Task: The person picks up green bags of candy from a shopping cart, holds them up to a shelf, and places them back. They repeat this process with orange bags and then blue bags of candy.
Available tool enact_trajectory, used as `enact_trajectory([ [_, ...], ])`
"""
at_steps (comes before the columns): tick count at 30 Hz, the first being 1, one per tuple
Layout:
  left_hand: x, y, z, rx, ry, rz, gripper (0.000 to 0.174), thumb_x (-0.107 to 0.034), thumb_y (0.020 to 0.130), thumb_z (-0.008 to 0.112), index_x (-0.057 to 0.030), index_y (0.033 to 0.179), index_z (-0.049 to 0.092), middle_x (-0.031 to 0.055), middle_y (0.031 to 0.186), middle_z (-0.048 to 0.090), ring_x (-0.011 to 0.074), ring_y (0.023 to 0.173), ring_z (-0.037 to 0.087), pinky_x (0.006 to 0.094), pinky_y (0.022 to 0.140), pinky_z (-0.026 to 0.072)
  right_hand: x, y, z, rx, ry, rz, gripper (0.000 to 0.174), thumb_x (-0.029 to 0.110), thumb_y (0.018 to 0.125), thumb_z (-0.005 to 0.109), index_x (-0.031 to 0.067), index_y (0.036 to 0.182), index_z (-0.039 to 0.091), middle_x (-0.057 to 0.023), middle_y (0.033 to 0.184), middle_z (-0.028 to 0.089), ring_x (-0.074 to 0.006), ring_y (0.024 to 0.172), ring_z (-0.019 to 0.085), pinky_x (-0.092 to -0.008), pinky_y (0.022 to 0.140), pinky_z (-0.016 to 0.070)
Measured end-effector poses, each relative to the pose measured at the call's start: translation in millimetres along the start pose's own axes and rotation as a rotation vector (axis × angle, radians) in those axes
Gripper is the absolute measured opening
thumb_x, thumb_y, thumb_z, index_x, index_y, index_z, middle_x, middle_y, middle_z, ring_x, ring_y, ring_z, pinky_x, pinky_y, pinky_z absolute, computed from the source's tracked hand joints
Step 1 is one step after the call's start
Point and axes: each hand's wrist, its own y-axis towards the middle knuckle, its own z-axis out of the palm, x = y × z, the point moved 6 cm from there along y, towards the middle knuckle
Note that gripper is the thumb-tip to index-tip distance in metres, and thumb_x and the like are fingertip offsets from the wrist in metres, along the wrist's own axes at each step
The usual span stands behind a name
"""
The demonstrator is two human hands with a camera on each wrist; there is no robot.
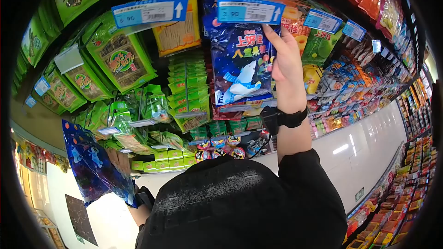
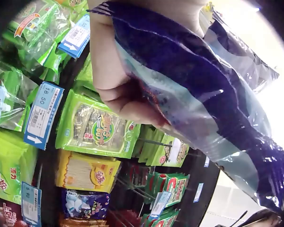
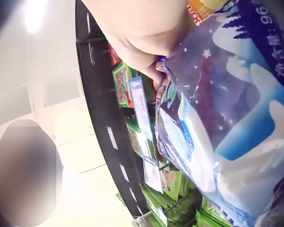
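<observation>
In the head view my right hand (image 1: 288, 64) grips the right edge of a dark blue snack bag (image 1: 242, 69) printed with a white polar bear. That bag hangs upright just below a price tag (image 1: 249, 13) reading 3.90, its top partly hidden by the tag. The right wrist view shows the fingers of the right hand (image 3: 149, 28) curled at the bag's side edge. Low on the left, my left hand (image 1: 119, 160) holds shiny blue snack packaging (image 1: 92, 161) away from the shelf. Seen from the left wrist, a puffed blue bag (image 2: 194, 90) covers part of that hand's fingers.
Green snack packs (image 1: 120, 60) hang on hooks to the left, beside a yellow pack (image 1: 177, 23). Orange bags (image 1: 295, 23) hang behind the right hand. Small round tubs (image 1: 219, 150) sit on a lower shelf. Another stocked rack (image 1: 401, 193) stands across the pale floor (image 1: 355, 147).
</observation>
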Motion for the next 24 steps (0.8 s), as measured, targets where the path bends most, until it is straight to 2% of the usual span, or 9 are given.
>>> enact_trajectory([
  [3,17.6,0.0,25.7,0.001,0.033,0.03,0.044,-0.039,0.08,0.063,0.0033,0.079,0.048,0.014,0.063,0.051,0.0253,0.047,0.05,0.0332,0.037,0.0421,8.9,3.4,3.4,0.005,0.047,-0.008,0.016,0.012,0.084,0.062,0.0039,0.097,0.058,-0.0015,0.08,0.063,-0.0045,0.053,0.055,-0.0164,0.036,0.0362],
  [6,16.7,-6.2,34.4,-0.036,0.073,0.053,0.044,-0.039,0.08,0.062,0.0033,0.079,0.048,0.0138,0.063,0.051,0.0251,0.046,0.05,0.033,0.037,0.0417,13.0,11.4,-3.1,-0.018,-0.007,-0.159,0.013,0.009,0.085,0.06,0.003,0.096,0.058,0.0,0.076,0.06,-0.0014,0.053,0.05,-0.0153,0.039,0.0351],
  [10,33.7,-16.2,58.3,-0.131,0.123,0.091,0.044,-0.039,0.081,0.061,0.0033,0.078,0.048,0.0134,0.062,0.05,0.0246,0.046,0.049,0.0322,0.036,0.0408,19.2,13.3,-5.4,-0.069,-0.48,-0.372,0.006,0.004,0.08,0.058,-0.0004,0.084,0.058,-0.0023,0.064,0.057,-0.0061,0.056,0.052,-0.0235,0.05,0.0407],
  [13,44.8,-27.5,69.5,-0.203,0.154,0.108,0.045,-0.039,0.082,0.061,0.0032,0.078,0.047,0.013,0.061,0.05,0.0242,0.046,0.049,0.0316,0.036,0.0401,26.9,14.4,-5.9,-0.055,-0.68,-0.536,0.009,0.008,0.08,0.061,0.0007,0.085,0.058,-0.0145,0.064,0.06,-0.025,0.058,0.062,-0.0295,0.053,0.0448],
  [14,52.0,-33.4,76.3,-0.227,0.165,0.114,0.045,-0.039,0.082,0.06,0.0032,0.078,0.047,0.0129,0.061,0.049,0.0241,0.045,0.049,0.0314,0.036,0.0399,22.8,17.0,-11.8,-0.065,-0.648,-0.492,0.011,0.009,0.079,0.063,0.0006,0.085,0.059,-0.0076,0.062,0.055,-0.0093,0.055,0.052,-0.0266,0.052,0.0411],
  [15,53.2,-37.7,79.8,-0.248,0.178,0.12,0.045,-0.039,0.082,0.06,0.0032,0.077,0.047,0.0127,0.061,0.049,0.0239,0.045,0.048,0.0312,0.036,0.0396,20.6,19.1,-17.8,-0.072,-0.629,-0.489,0.011,0.009,0.079,0.063,0.0006,0.085,0.059,-0.0076,0.062,0.055,-0.0093,0.055,0.052,-0.0266,0.052,0.0411],
  [19,84.0,-44.5,105.1,-0.322,0.253,0.154,0.045,-0.039,0.083,0.059,0.0032,0.077,0.047,0.0123,0.06,0.048,0.0234,0.045,0.048,0.0304,0.036,0.0387,9.5,30.6,-28.6,-0.101,-0.538,-0.551,0.013,0.012,0.079,0.064,0.0011,0.087,0.062,-0.0137,0.069,0.061,-0.0216,0.059,0.06,-0.0297,0.058,0.0451],
  [23,82.7,-44.1,128.6,-0.379,0.365,0.132,0.045,-0.04,0.084,0.058,0.0028,0.076,0.046,0.0116,0.059,0.048,0.0225,0.044,0.047,0.0297,0.036,0.038,4.2,28.6,-24.9,-0.012,-0.37,-0.465,0.016,0.009,0.08,0.063,0.0016,0.094,0.062,-0.0133,0.074,0.063,-0.0237,0.065,0.062,-0.0311,0.061,0.0467],
  [24,82.3,-42.4,134.2,-0.387,0.38,0.12,0.044,-0.04,0.084,0.057,0.0024,0.076,0.046,0.0112,0.059,0.047,0.0219,0.044,0.047,0.0295,0.036,0.0378,5.4,26.7,-21.7,0.036,-0.28,-0.517,0.017,0.007,0.08,0.062,0.0033,0.096,0.061,-0.0146,0.079,0.063,-0.0295,0.07,0.061,-0.034,0.062,0.0473],
])
